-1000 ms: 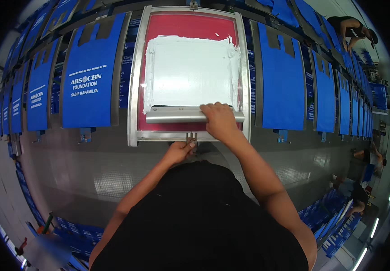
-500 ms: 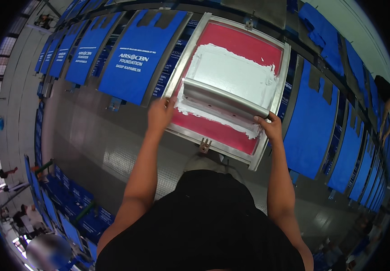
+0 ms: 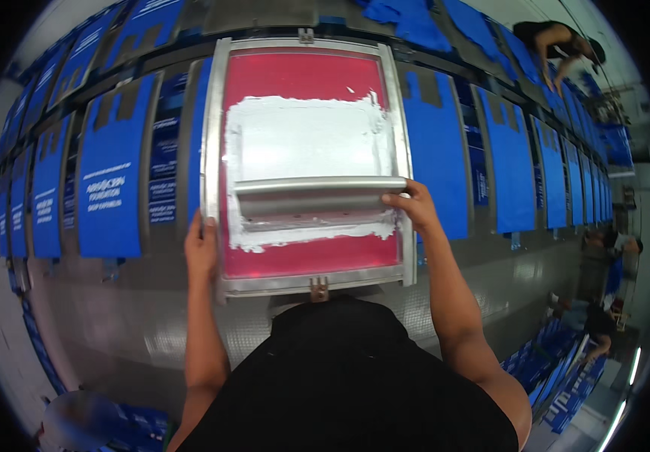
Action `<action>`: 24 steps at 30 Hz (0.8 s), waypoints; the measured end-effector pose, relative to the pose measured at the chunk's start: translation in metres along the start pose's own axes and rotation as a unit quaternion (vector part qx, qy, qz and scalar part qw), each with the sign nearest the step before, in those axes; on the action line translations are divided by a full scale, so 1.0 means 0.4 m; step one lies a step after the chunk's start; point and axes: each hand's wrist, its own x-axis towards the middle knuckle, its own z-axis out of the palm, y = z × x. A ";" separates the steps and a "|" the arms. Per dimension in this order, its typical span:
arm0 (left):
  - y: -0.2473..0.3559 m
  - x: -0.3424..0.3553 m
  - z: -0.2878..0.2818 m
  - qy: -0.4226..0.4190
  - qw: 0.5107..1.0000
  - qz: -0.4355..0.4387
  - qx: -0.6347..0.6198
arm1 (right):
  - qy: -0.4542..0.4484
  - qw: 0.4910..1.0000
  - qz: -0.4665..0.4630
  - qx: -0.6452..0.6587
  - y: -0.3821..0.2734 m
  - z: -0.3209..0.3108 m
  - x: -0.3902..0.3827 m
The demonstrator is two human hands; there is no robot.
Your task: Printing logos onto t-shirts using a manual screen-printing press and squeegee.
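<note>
A metal-framed printing screen (image 3: 303, 277) with red mesh (image 3: 302, 73) lies in the middle, spread with a broad patch of white paste (image 3: 306, 135). A long silver squeegee (image 3: 313, 197) lies across the paste's lower part. My left hand (image 3: 203, 242) is closed on the screen frame's left side, low down. My right hand (image 3: 411, 202) grips the squeegee's right end, thumb on the bar. A metal clamp (image 3: 319, 287) sits at the middle of the frame's near edge.
Rows of dark boards bearing blue bag pieces (image 3: 110, 207) flank the screen on both sides, with more behind. A co-worker (image 3: 551, 41) bends over the far right row; others (image 3: 596, 328) are at the lower right. Grey flooring (image 3: 151, 316) shows below the near row.
My left hand has moved from the front clamp up to the frame's left side. My right hand has shifted to the squeegee's right end. The view has swung round and back.
</note>
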 end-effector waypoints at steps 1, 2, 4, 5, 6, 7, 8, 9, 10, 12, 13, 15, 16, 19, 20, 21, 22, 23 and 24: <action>-0.045 0.029 0.036 -0.004 0.999 0.046 -0.021 | 0.016 1.000 0.012 -0.009 0.045 -0.023 0.005; -0.088 0.061 0.061 -0.003 0.995 0.091 -0.042 | 0.027 0.999 0.024 -0.016 0.069 -0.030 0.010; -0.158 0.108 0.144 -0.037 0.995 0.091 -0.017 | 0.064 0.997 0.033 -0.007 0.118 -0.063 -0.002; -0.188 0.135 0.180 -0.047 0.993 0.106 -0.016 | 0.076 0.997 0.024 -0.017 0.141 -0.076 0.001; -0.197 0.146 0.211 -0.057 0.991 0.120 -0.014 | 0.088 0.996 0.017 -0.027 0.152 -0.085 -0.001; -0.204 0.151 0.226 -0.073 0.992 0.105 0.004 | 0.091 0.995 0.023 -0.026 0.167 -0.092 0.000; -0.214 0.164 0.236 -0.070 0.992 0.106 0.005 | 0.088 0.996 0.021 -0.025 0.188 -0.093 0.020; -0.223 0.158 0.250 -0.076 0.993 0.087 -0.021 | 0.095 0.995 0.023 -0.022 0.198 -0.100 0.019; -0.231 0.150 0.264 -0.080 0.993 0.068 -0.047 | 0.101 0.994 0.025 -0.018 0.209 -0.112 0.018; -0.244 0.135 0.285 -0.062 0.996 0.051 -0.035 | 0.086 0.996 0.031 -0.013 0.232 -0.139 0.051; -0.238 0.124 0.288 -0.063 0.994 0.057 -0.064 | 0.071 0.997 0.018 -0.019 0.236 -0.149 0.068; -0.228 0.094 0.295 -0.051 0.993 0.056 -0.088 | 0.048 0.998 0.007 -0.026 0.229 -0.169 0.087; -0.224 0.082 0.302 -0.045 0.994 0.053 -0.084 | 0.042 0.999 0.009 -0.023 0.220 -0.188 0.091; -0.207 0.070 0.327 -0.010 0.999 0.039 -0.013 | 0.031 0.998 0.024 -0.047 0.223 -0.225 0.093; -0.197 0.081 0.332 0.000 0.999 0.039 0.007 | 0.027 0.999 0.019 -0.026 0.236 -0.228 0.103; -0.198 0.095 0.333 0.005 0.999 0.033 0.029 | 0.038 0.997 0.011 -0.061 0.233 -0.229 0.108; -0.196 0.110 0.332 0.011 0.996 0.053 0.066 | 0.033 0.994 0.017 -0.098 0.233 -0.234 0.120; -0.197 0.131 0.305 0.016 0.991 0.073 0.108 | 0.022 0.992 0.012 -0.121 0.221 -0.211 0.128; -0.206 0.136 0.310 0.026 0.993 0.068 0.094 | 0.011 0.996 0.024 -0.091 0.221 -0.211 0.134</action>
